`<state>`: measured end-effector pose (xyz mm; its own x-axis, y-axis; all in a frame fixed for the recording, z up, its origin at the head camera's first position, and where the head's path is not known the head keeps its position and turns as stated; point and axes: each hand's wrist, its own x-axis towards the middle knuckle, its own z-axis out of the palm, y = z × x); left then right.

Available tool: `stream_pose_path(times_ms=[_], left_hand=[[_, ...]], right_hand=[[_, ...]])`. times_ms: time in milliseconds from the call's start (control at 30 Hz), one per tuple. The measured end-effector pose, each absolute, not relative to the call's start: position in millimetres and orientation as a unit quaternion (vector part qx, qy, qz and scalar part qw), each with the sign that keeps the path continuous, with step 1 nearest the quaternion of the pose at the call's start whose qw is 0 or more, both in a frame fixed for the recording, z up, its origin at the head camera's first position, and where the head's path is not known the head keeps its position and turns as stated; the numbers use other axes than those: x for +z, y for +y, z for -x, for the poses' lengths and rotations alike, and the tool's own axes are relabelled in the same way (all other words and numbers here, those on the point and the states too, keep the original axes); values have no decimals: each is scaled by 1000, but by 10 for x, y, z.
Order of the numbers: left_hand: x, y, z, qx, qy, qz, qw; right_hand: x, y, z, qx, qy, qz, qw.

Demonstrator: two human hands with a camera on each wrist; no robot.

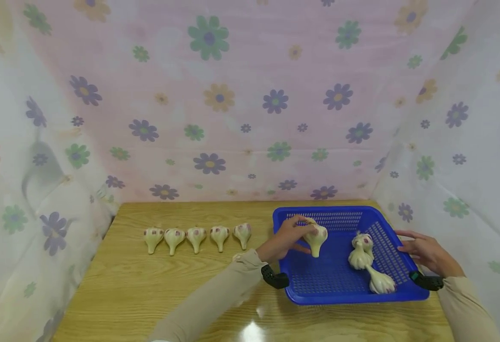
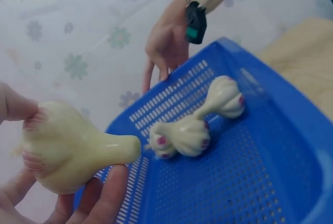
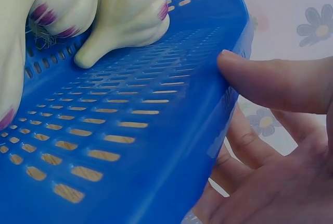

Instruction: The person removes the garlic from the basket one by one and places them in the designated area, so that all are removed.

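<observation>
My left hand [image 1: 291, 236] holds a garlic bulb [image 1: 316, 240] over the left part of a blue basket [image 1: 318, 299]. In the left wrist view the held bulb [image 2: 67, 148] lies sideways, its stem pointing right, with thumb and fingers around its purple-streaked body. My right hand [image 1: 428, 252] is at the basket's right side. Up close in the right wrist view, its thumb [image 3: 260, 81] presses on the rim while the fingers lie along the outside, partly hidden. Three garlic bulbs rest in the basket: one at the back [image 1: 364, 240], one in the middle [image 1: 360, 259], one in front [image 1: 381, 282].
On the wooden table [image 1: 147, 294], left of the basket, several garlic bulbs [image 1: 196, 237] stand in a row with stems toward me. Flower-patterned cloth [image 1: 241, 118] rises behind the table and on both sides.
</observation>
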<state>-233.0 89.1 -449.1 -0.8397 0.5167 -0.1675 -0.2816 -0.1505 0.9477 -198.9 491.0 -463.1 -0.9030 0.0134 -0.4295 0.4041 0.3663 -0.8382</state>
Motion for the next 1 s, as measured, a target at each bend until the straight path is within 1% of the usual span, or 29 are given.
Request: stream_pose_path(times_ms=[200, 500, 700, 1000], left_hand=[[-4477, 770, 2211, 757, 584, -107, 272], [-4515, 428, 2127, 771, 551, -134, 289], [-4525, 183, 2066, 763, 564, -139, 284], [-4602, -281, 1963, 759, 575, -123, 279]], right_hand=[[-4584, 4929, 1980, -523, 822, -128, 185], [-4605, 4900, 1994, -538, 811, -140, 183], [-4616, 4897, 1990, -541, 807, -144, 186], [-4638, 4927, 2009, -548, 803, -137, 190]])
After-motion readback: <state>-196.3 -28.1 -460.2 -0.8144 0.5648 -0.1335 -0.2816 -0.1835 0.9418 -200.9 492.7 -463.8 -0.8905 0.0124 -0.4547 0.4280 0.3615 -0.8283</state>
